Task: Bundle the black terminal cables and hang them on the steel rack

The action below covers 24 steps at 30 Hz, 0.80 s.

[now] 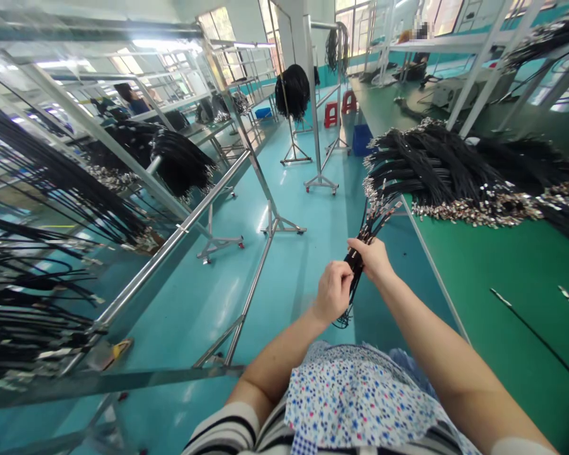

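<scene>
A bundle of black cables (pixel 371 222) with silvery connector ends is held in front of my body, beside the green table's edge. My right hand (pixel 375 258) is closed round the bundle just below the connectors. Lower down, my left hand (pixel 334 289) is closed against the same bundle, its fingers curled at a dark wrapped section. The cables hang below both hands and end in thin loops. On the table to the right, a large pile of black cables (pixel 436 158) lies with its metal ends toward me.
The green table (pixel 483 272) runs along my right, with a loose cable (pixel 540 335) on it. To my left stand metal racks (pixel 170 243) hung with black cables. Wheeled stands (pixel 319 145), red stools (pixel 331 114) and a blue bin (pixel 361 139) are farther off. People sit in the background.
</scene>
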Motion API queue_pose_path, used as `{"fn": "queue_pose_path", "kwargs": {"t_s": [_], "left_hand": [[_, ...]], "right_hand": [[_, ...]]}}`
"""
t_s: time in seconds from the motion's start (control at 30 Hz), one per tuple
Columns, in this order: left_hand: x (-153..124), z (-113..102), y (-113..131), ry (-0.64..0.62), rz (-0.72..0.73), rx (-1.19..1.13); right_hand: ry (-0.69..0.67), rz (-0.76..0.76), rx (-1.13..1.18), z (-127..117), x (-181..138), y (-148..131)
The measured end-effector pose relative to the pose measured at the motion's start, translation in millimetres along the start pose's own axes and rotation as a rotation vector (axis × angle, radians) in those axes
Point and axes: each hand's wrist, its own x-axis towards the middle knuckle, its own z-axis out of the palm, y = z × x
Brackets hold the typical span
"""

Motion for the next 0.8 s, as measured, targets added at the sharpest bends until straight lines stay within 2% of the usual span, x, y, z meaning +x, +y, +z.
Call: {"fn": "queue_pose_path", "kwargs": {"t_s": [0.07, 0.1, 0.2, 0.23, 0.27, 0.3, 0.37, 0.4, 0.5, 0.67, 0.8], "left_hand": [[4, -21, 23, 0.113, -0.011, -0.161], [12, -34, 33, 0.211, -0.028, -0.228], [59, -69, 40, 0.578, -0.105, -0.354], [77, -75, 33, 0.592, -0.190, -0.366], [94, -76, 22, 0.514, -0.297, -0.380], [108, -75, 9, 0.385, -0.416, -0.400], [124, -62, -18, 0.171, -0.632, -0.440], [127, -53, -28, 0.119, -0.708, -0.483], [124, -27, -40, 0.112, -0.799, -0.665], [116, -7, -27, 0.116, -0.809, -0.854], [108, 0, -30, 0.175, -0.765, -0.842]], "right_hand": [[0.047, -0.030, -0.060, -8, 8, 6], [0.043, -0.045, -0.092, -12, 10, 10], [-0.117, -0.082, -0.201, -19, 6, 20], [-0.203, -0.091, -0.225, -19, 2, 22], [-0.288, -0.096, -0.232, -18, -4, 22], [-0.365, -0.096, -0.223, -17, -10, 20], [-0.489, -0.081, -0.183, -16, -19, 13], [-0.540, -0.066, -0.171, -15, -23, 9], [-0.611, -0.035, -0.204, -16, -26, -2], [-0.451, -0.072, -0.223, -16, -23, -3], [-0.548, -0.029, -0.292, -19, -23, -2]]}}
